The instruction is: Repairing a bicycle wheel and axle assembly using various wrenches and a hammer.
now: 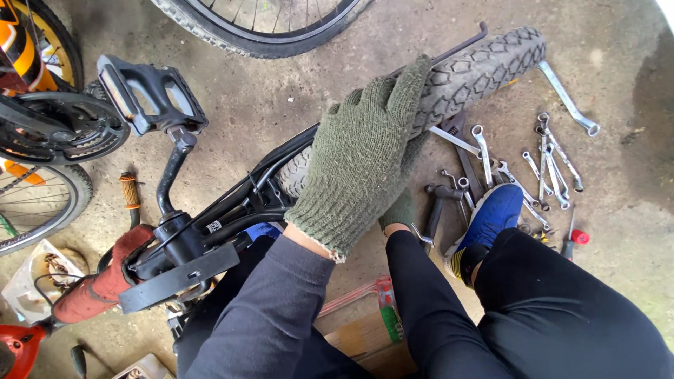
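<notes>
Right, there I was, crouched on the concrete floor (295, 98) with the little bicycle flipped over in front of me. My left hand (361, 158), in its green knitted glove, lay flat and spread over the knobbly rear tyre (477, 70), fingers pointing up along the tread, not curled round anything. My right hand (401, 210) was tucked underneath, mostly hidden behind the left wrist; I couldn't tell whether it was gripping or just resting against the wheel. The tyre ran out from the black frame (242, 207) toward the far right corner of the floor, with the black pedal (151, 95) and crank sticking up on my left.

Pressing here wanted a broad, even palm, I judged, so the tread seated evenly rather than bulging at one spot. Keeping the fingers clear of the thin black stay (460, 48) alongside the tyre seemed wise too, since a slip would pinch.

The spanners (547, 165) were scattered on the floor just beyond my blue shoe (495, 214), near enough to reach without shifting my knees. A red-handled screwdriver (574, 238) lay beside them.
</notes>
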